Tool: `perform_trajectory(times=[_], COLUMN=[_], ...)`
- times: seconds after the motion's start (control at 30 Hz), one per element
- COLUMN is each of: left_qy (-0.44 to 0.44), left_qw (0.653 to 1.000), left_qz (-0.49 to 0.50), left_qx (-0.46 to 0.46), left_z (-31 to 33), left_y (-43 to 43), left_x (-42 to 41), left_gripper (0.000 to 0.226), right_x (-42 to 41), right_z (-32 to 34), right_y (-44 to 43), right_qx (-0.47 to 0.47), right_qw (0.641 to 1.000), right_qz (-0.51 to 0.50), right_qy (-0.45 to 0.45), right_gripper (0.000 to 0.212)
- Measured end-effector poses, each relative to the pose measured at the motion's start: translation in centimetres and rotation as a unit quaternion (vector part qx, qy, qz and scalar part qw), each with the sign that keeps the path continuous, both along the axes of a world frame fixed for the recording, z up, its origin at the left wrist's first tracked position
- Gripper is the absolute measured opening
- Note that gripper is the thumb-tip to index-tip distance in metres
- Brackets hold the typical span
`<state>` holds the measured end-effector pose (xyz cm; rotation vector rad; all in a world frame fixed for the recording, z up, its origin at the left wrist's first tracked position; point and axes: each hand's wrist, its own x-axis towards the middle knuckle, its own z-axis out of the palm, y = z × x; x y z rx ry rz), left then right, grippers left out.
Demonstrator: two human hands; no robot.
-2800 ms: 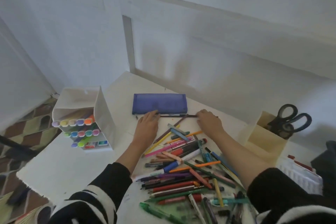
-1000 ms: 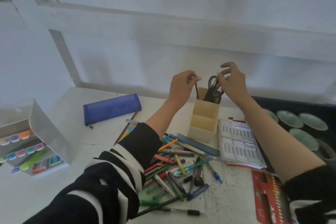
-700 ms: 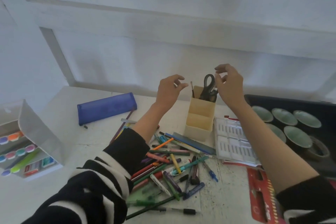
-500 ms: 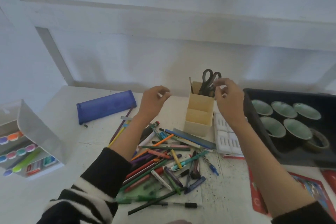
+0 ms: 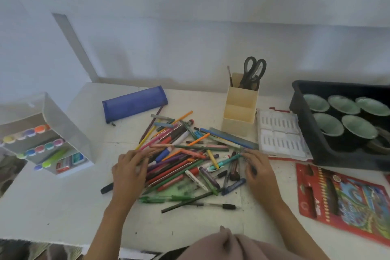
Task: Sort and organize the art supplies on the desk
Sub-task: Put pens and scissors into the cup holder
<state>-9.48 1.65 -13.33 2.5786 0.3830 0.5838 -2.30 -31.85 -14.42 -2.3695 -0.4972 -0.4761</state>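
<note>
Your left hand (image 5: pixel 128 172) lies flat, fingers straight, on the left edge of the pen pile (image 5: pixel 179 168) on the worktop (image 5: pixel 63 207). Your right hand (image 5: pixel 258 172) touches its right edge, grip unclear. Print on the red pack (image 5: pixel 346 200) is blurred.

wall (image 5: pixel 190 38): white, panelled | desk (image 5: pixel 52 207): white, scuffed | floor (image 5: pixel 8 171): dark, far left

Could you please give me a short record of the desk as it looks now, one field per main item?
pile of pens and pencils: loose, mid-desk
left hand: fingers flat on the pile's left edge
right hand: at the pile's right edge; grip unclear
holder: upright behind the pile, holds scissors and a brush
pencil case: lying behind the pile, leftward
marker rack: far left, markers inside
tray: far right, holds cups
</note>
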Motion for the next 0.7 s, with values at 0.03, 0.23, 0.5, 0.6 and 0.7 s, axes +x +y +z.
perform_trajectory(times=[0.03,0.23,0.5,0.6,0.7], left_qy=[0.004,0.045,0.079,0.085,0.079], left_qw=[1.000,0.998,0.995,0.995,0.995], left_qz=[0.023,0.036,0.045,0.044,0.049], left_qx=[0.002,0.009,0.028,0.031,0.030], left_z=[-0.4,-1.7,-1.0,-1.0,-1.0], left_y=[0.0,-0.2,-0.5,-0.6,-0.8], left_x=[-0.9,-3.0,-2.7,-2.8,-2.8], left_gripper=[0.022,0.042,0.056,0.055,0.047], right_x=[-0.1,0.2,-0.1,-0.1,0.0], right_z=[-0.2,-0.3,0.0,0.2,0.3], right_y=[0.0,0.2,0.3,0.4,0.4], right_qx=[-0.021,-0.030,-0.036,-0.053,-0.062], right_qw=[1.000,0.999,0.997,0.996,0.995], right_qz=[0.012,0.019,0.001,-0.003,-0.005], right_qy=[0.003,0.038,0.065,0.071,0.078], right_gripper=[0.035,0.036,0.040,0.041,0.041])
